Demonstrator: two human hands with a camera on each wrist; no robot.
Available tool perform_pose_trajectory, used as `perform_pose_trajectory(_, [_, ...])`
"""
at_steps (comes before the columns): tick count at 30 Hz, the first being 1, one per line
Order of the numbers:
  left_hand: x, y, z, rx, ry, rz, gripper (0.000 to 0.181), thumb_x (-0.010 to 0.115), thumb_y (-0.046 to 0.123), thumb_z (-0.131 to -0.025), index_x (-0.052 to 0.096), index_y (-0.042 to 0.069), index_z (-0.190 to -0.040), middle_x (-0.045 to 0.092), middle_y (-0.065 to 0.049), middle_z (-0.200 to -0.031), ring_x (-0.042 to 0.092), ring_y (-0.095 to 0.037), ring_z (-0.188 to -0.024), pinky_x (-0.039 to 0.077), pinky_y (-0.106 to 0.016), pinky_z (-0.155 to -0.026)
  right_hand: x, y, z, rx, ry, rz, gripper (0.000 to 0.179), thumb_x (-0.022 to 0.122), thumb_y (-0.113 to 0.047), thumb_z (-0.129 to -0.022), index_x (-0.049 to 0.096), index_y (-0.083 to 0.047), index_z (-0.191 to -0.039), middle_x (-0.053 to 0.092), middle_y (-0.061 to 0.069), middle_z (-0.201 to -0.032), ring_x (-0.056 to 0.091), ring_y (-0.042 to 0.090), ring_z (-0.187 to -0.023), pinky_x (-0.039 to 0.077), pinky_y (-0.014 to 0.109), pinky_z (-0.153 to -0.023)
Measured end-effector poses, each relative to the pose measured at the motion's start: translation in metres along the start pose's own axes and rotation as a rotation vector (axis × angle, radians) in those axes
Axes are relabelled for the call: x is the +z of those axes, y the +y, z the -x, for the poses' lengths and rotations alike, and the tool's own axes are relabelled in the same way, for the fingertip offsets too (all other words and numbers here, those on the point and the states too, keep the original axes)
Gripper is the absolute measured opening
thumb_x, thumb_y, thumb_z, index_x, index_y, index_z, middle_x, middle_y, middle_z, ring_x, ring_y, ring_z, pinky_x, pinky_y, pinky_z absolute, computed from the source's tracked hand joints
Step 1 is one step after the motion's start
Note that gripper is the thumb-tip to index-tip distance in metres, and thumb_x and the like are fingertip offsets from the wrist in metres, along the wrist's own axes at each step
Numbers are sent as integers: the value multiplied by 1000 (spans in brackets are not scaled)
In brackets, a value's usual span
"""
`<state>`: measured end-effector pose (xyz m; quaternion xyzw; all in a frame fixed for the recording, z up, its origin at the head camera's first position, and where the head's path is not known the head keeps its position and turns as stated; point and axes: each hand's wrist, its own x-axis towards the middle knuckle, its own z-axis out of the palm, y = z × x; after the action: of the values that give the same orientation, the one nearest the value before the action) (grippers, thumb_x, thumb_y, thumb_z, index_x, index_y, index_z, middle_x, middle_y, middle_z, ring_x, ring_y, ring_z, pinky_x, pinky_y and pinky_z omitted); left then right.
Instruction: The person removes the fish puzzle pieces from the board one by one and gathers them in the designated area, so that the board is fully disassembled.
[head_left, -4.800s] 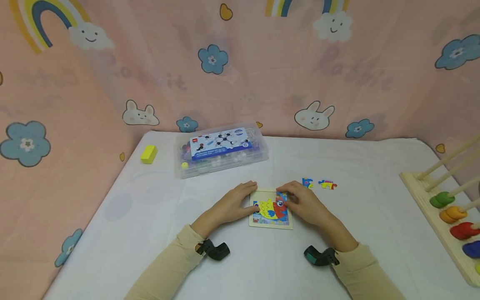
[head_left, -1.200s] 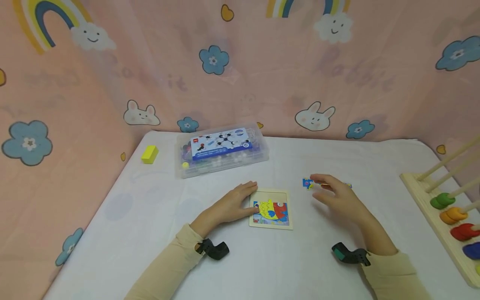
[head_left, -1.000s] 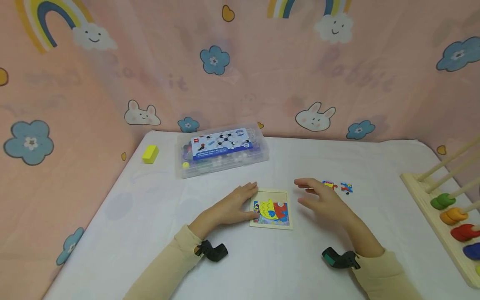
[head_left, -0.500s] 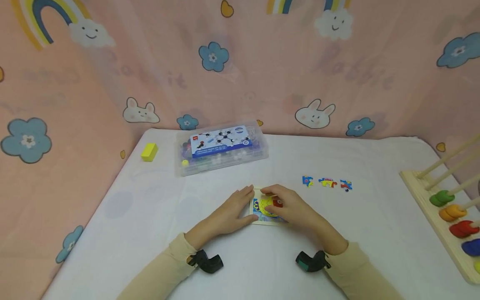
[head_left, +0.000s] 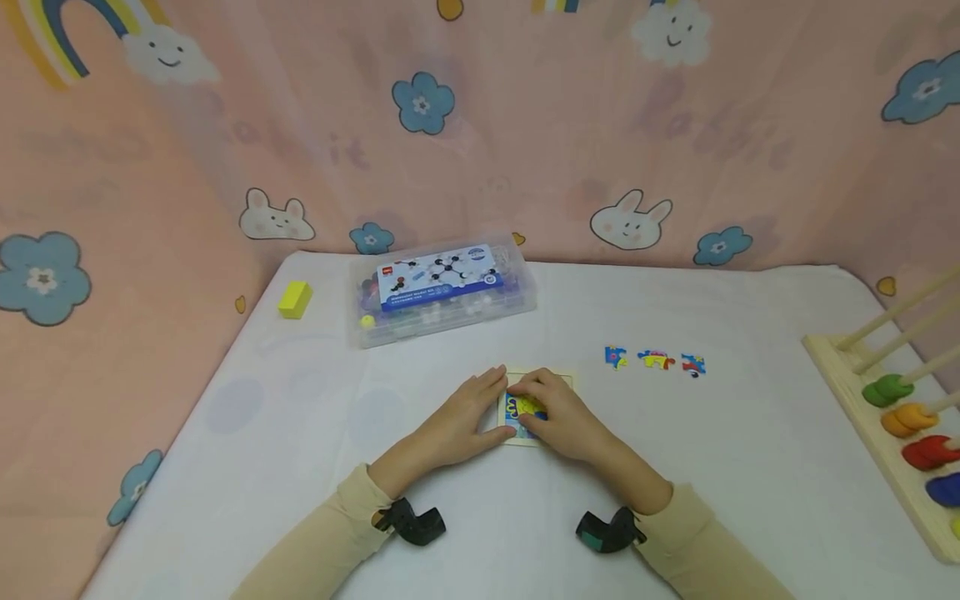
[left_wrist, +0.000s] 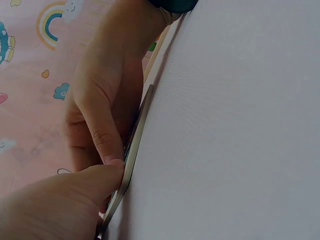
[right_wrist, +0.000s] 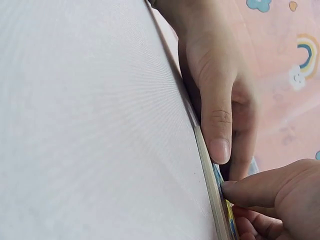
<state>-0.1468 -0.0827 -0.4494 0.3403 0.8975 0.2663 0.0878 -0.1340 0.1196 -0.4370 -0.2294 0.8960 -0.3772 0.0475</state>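
Note:
A small wooden puzzle tray (head_left: 567,380) lies between both hands in the head view, its top strip bare. Fish-picture pieces (head_left: 512,408) fill the part that shows; the right hand hides the others. My left hand (head_left: 461,421) rests along the tray's left side, with its thumb at the lower left corner. Curved over the tray from the right, my right hand (head_left: 566,421) touches the pieces near the left edge with thumb and fingers. Whether it pinches one, I cannot tell. The right wrist view shows both thumbs close together above the tray's edge (right_wrist: 210,180).
Three loose puzzle pieces (head_left: 656,360) lie in a row right of the tray. Behind stands a clear plastic box (head_left: 442,292) with a molecule-picture label. A yellow block (head_left: 296,300) sits at the back left, a wooden peg rack with coloured discs (head_left: 862,417) at the right.
A puzzle piece from the tray's upper right corner now lies at the right end of the loose row. My right hand has moved from there leftward over the tray; my left hand stayed beside it.

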Motion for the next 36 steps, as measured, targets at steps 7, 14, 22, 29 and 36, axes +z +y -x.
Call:
perform_pose_trajectory(7, [-2, 1, 0, -9, -8, 4, 76, 59, 42, -92, 29, 1, -148, 22, -11, -157, 19, -23, -145, 16, -40, -120, 1, 0, -1, 12, 10, -15, 36, 67, -3, -83, 61, -4, -119, 54, 11, -117, 50, 30, -115, 43, 51, -102])
perform_pose_trajectory(14, [-2, 3, 0, -1, 0, 5, 76, 60, 41, -92, 30, -1, -147, 23, -13, -156, 21, -24, -145, 17, -41, -120, 3, 2, -1, 22, 28, -58, 36, 67, 1, -82, 60, -5, -116, 54, 10, -117, 50, 29, -115, 42, 50, -102])
perform_pose_trajectory(22, [-2, 3, 1, 8, 12, 13, 75, 61, 40, -91, 30, -1, -146, 24, -14, -156, 21, -24, -145, 17, -42, -120, 5, 3, 1, 4, 65, -54, 35, 69, -1, -82, 61, -6, -116, 59, 8, -117, 53, 26, -115, 44, 47, -102])
perform_pose_trajectory(29, [-2, 2, 1, 7, 7, 16, 76, 61, 40, -91, 30, -1, -147, 24, -14, -156, 21, -26, -145, 17, -43, -120, 4, 1, 2, -46, 78, 29, 38, 70, -3, -82, 63, -7, -119, 61, 6, -115, 55, 25, -112, 47, 46, -99])
perform_pose_trajectory(36, [-1, 2, 0, 14, 12, 20, 76, 61, 40, -91, 30, -1, -147, 23, -14, -156, 21, -27, -144, 18, -44, -120, 3, 2, 3, -54, 87, 38, 35, 68, -2, -84, 63, -6, -119, 62, 6, -112, 56, 24, -110, 48, 46, -98])
